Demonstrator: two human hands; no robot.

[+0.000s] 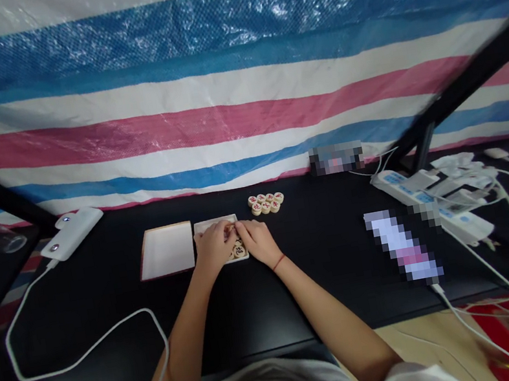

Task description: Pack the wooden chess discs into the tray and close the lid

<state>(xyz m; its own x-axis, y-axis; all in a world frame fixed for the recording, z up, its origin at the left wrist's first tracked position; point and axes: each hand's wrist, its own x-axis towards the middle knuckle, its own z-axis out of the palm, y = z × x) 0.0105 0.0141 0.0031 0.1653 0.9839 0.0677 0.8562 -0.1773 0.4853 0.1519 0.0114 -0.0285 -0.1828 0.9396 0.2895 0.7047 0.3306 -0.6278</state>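
Note:
A shallow white box [245, 256] holds Chinese chess pieces [238, 251], pale round discs with dark characters. My left hand [215, 245] reaches over the box from its left side, fingers bent down among the pieces. Those fingers look closed, but what is between them is hidden. At the box's right edge lies my right hand [259, 240], its fingers fairly straight and pointing at the pieces. Just beyond the right hand, several Chinese chess pieces with red characters [265, 207] stand in two touching rows. Left of the box is its open lid [167, 252], white inside.
On the black table [325, 257], a white device [76, 234] with a cable lies at far left. A blurred phone [403, 246] and a cable-laden power strip [434, 205] are at right. Behind hangs a striped plastic sheet [203, 121]; a dark blurred object [336, 158] stands before it.

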